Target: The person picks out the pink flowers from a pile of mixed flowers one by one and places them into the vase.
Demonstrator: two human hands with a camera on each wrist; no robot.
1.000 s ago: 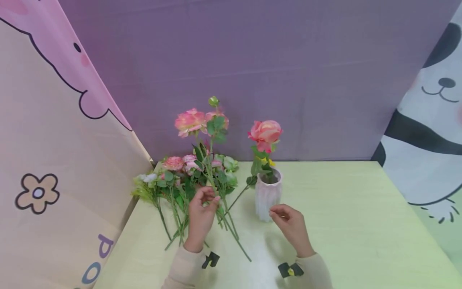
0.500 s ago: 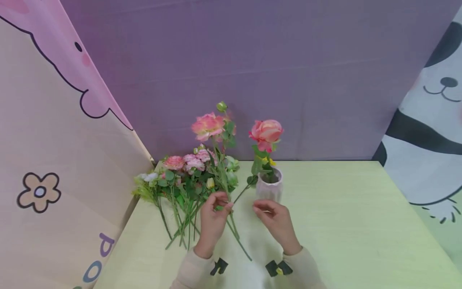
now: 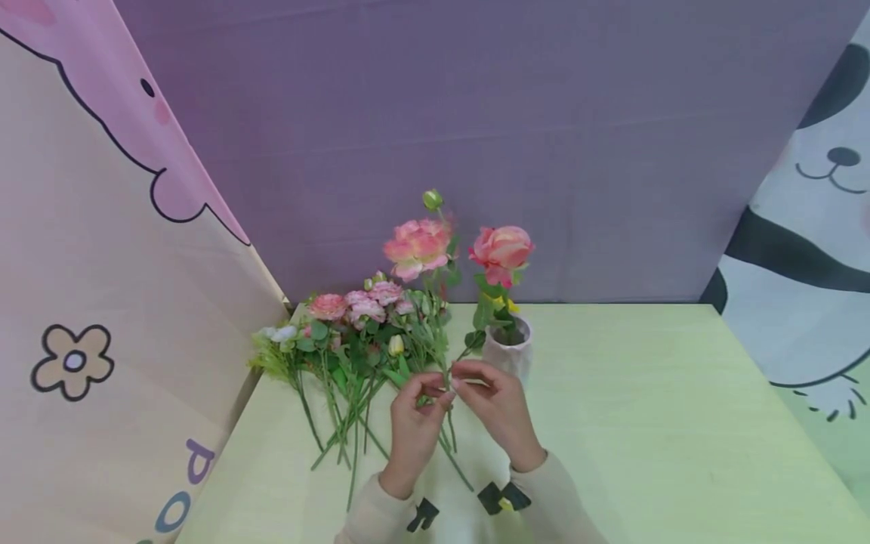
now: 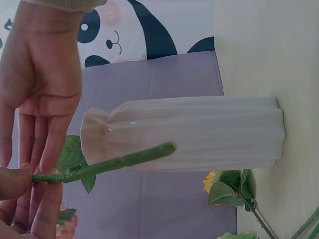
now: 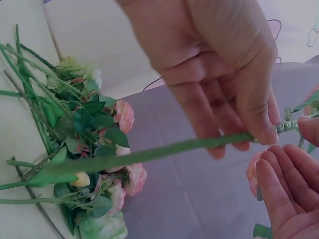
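A pink artificial flower (image 3: 418,249), with a green bud above its bloom, stands upright between my hands. My left hand (image 3: 414,434) pinches its stem (image 5: 174,149) between thumb and fingertips. My right hand (image 3: 499,412) meets it from the other side, thumb and fingertips on the stem just above. The cut lower end points down past the hands in the left wrist view. Behind my right hand is a white-pink ribbed vase (image 4: 199,134), partly hidden in the head view. A coral rose (image 3: 501,253) rises at its mouth.
A pile of artificial flowers (image 3: 363,310), pink, white and green, lies at the table's back left, stems toward me. A yellow flower (image 4: 212,181) lies by the vase. The pale table (image 3: 646,393) meets a purple backdrop (image 3: 612,189); printed panels stand at both sides.
My left hand has carried the pink flower rightward from the pile toward the vase. My right hand has moved left from in front of the vase and now grips the stem too.
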